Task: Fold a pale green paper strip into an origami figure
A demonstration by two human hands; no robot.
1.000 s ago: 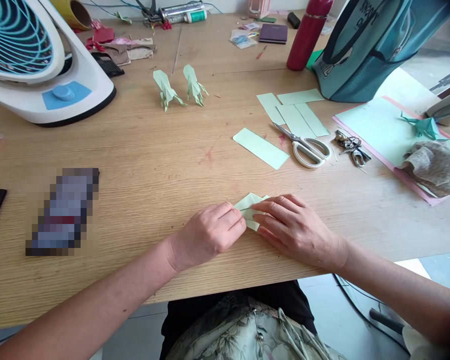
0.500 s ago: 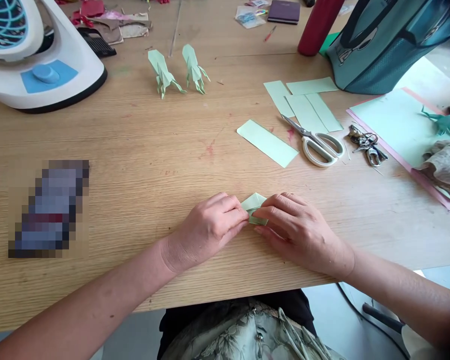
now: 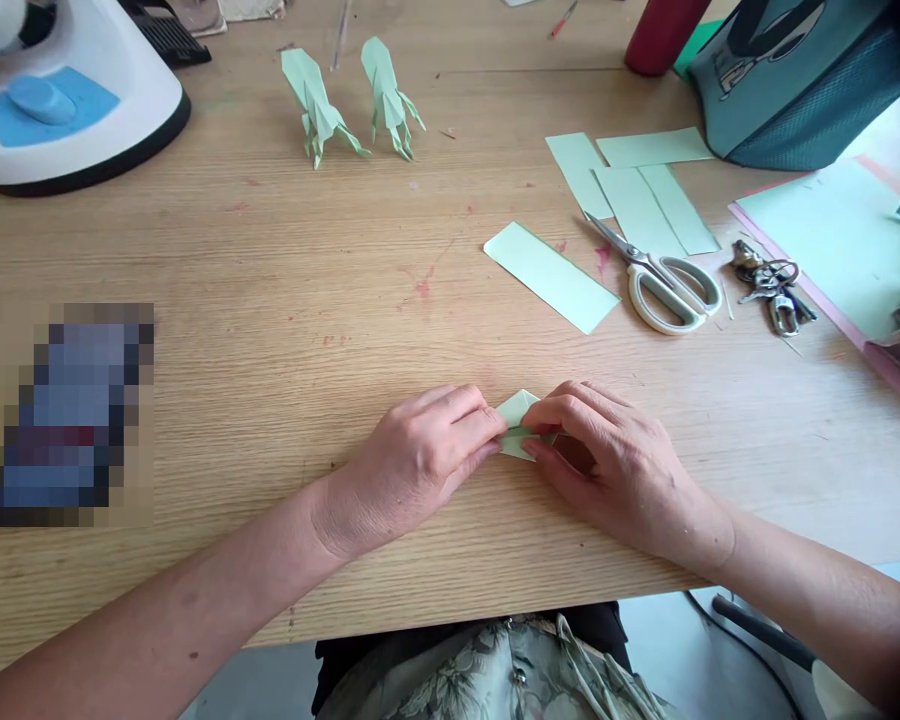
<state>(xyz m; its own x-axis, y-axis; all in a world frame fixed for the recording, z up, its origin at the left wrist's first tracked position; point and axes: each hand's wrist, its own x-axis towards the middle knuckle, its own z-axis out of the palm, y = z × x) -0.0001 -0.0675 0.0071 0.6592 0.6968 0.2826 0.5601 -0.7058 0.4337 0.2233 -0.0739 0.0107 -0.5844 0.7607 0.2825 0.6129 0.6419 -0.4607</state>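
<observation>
Less of the folded green paper (image 3: 516, 408) shows between your hands in the head view than a second ago, and your viewpoint has dipped, so the things across the table (image 3: 255, 280) sit higher in the frame. Both your hands stay on the paper, near the table's front edge.

Your left hand (image 3: 424, 445) pinches the paper's left end, thumb and fingers closed together on it. Your right hand (image 3: 622, 465) clasps the right end, its fingers over the upper part and its thumb at the lower edge; that end is mostly hidden behind the hand. A peaked corner points away from you, and a crease runs across between the two hands.

Beyond your hands, a single pale green paper strip (image 3: 551, 277) lies just beside the white-handled scissors (image 3: 643, 266). The scissors' tip reaches a group of green paper strips (image 3: 634, 205), some overlapping. A bunch of keys (image 3: 769, 283) lies to the right of the scissors, near some large paper sheets (image 3: 832, 240).

Farther back, two folded paper figures (image 3: 316, 100) stand near each other. A teal bag (image 3: 787, 100) and a red bottle (image 3: 664, 35) stand at the far right, a white fan base (image 3: 112, 120) at the far left. The dark oblong (image 3: 75, 415) left of your hands is pixelated.
</observation>
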